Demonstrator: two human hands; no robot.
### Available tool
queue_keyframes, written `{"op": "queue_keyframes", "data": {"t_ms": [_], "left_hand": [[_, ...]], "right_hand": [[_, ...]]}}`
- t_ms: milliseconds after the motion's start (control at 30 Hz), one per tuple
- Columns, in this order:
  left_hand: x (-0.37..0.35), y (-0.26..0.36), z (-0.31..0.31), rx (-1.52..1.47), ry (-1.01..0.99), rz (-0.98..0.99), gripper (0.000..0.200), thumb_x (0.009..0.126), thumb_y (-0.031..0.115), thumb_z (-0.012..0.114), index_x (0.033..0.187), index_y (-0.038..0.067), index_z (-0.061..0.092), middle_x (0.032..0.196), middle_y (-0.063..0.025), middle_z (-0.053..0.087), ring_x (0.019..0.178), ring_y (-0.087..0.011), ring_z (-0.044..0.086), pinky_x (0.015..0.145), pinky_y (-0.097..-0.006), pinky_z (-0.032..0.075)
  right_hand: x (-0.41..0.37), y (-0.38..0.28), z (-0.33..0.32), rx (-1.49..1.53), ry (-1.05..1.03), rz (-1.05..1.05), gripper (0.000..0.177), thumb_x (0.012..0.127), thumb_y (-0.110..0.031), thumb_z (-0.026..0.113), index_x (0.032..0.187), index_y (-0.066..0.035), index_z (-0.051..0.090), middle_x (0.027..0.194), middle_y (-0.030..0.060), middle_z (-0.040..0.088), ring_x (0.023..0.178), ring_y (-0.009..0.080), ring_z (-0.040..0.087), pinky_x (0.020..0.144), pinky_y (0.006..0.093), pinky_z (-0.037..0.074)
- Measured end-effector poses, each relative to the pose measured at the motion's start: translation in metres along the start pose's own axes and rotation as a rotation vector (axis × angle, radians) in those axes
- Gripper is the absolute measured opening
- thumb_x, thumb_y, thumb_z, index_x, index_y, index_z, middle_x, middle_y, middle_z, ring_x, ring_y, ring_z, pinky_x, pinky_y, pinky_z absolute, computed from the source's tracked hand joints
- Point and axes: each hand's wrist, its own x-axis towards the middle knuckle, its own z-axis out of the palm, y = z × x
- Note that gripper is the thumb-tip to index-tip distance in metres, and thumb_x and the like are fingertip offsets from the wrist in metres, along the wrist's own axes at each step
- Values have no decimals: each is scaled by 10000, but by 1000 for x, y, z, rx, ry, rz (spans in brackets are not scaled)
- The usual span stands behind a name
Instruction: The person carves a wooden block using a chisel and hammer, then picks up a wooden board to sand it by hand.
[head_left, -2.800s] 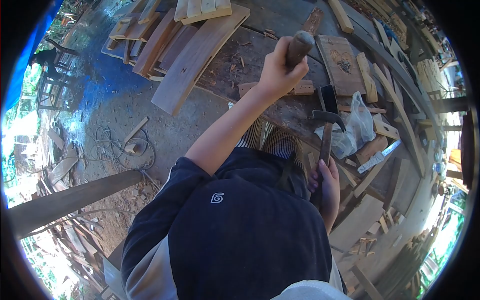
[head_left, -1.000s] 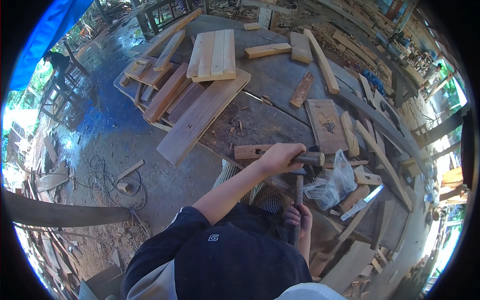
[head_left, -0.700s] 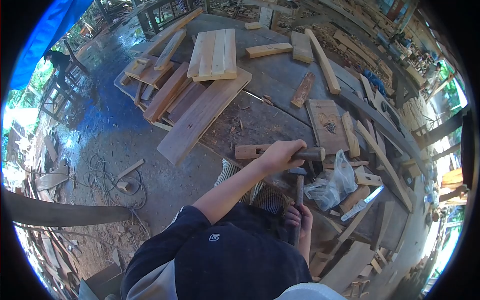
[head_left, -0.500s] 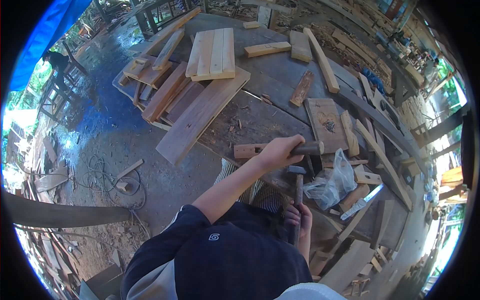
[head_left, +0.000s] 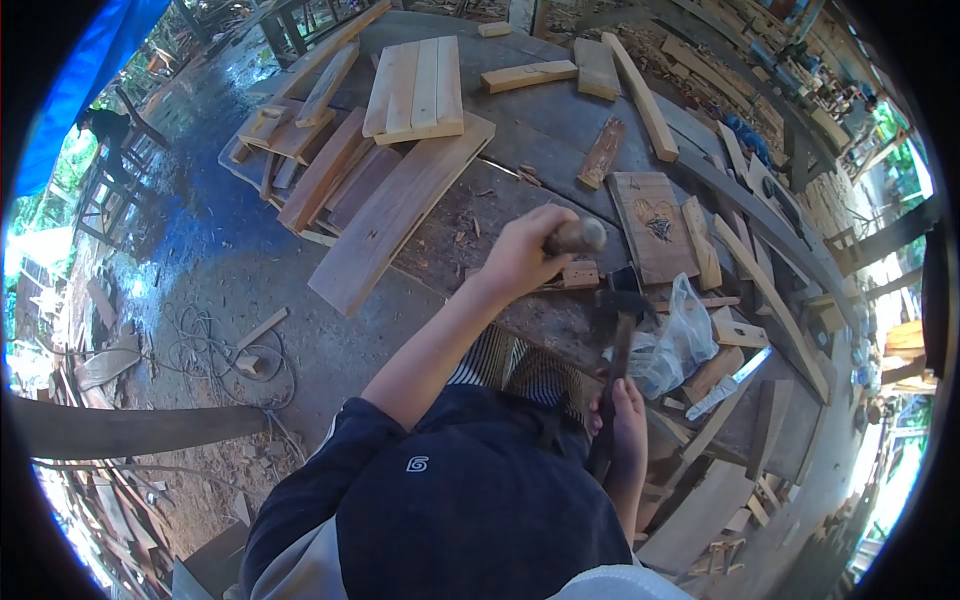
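Note:
My left hand (head_left: 522, 255) is closed in a fist around the thick, round wooden handle of a chisel (head_left: 578, 237). The handle's end faces up toward me, and the blade is hidden below. Under that hand lies a short wooden piece (head_left: 580, 274) with small holes, mostly covered by the hand. My right hand (head_left: 624, 410) grips the shaft of a hammer (head_left: 622, 345) near my body. The dark hammer head is raised beside the wooden piece, apart from the chisel handle.
Right of the hammer lie a clear plastic bag (head_left: 682, 345), a handsaw-like blade (head_left: 728, 385) and a board (head_left: 652, 225) with small dark bits on it. Stacked planks (head_left: 415, 90) stand at the table's back left. A cable (head_left: 225, 350) lies coiled on the floor. Another person (head_left: 105, 130) is far left.
My left hand has moved up and left, tipping the chisel handle from sideways to facing me. My right hand has raised the hammer, its head now higher and further right.

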Motion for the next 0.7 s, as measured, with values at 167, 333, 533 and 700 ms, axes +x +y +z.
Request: {"op": "queue_keyframes", "data": {"t_ms": [167,333,533,700], "left_hand": [[4,27,47,105,82,-33,401,752,40,732,1107,80,549,973,-113,573,909,-338,579,857,-410,456],[-2,28,75,254,86,-32,403,720,75,751,1080,109,572,1040,-101,535,1009,-326,537,866,-433,441],[5,20,69,267,-78,39,376,689,58,741,1022,113,576,1017,-84,550,968,-307,576,771,-412,500],[4,21,80,194,-139,-23,302,717,117,720,983,129,577,872,-77,636,829,-305,652,668,-419,527]], "right_hand": [[-10,-29,14,-237,126,-354,363,1038,-335,444,1272,-58,455,736,59,533,532,102,494,476,229,407],[-19,-47,25,-274,117,-515,296,1039,-274,452,1241,-58,458,699,28,477,489,81,442,444,218,380],[-27,-62,17,-339,271,-433,216,1033,-227,467,1173,-64,490,681,16,464,465,71,421,409,212,353],[-42,-86,23,-55,414,-645,182,1040,-225,449,1137,-72,464,639,14,431,444,85,407,384,230,337]]}}
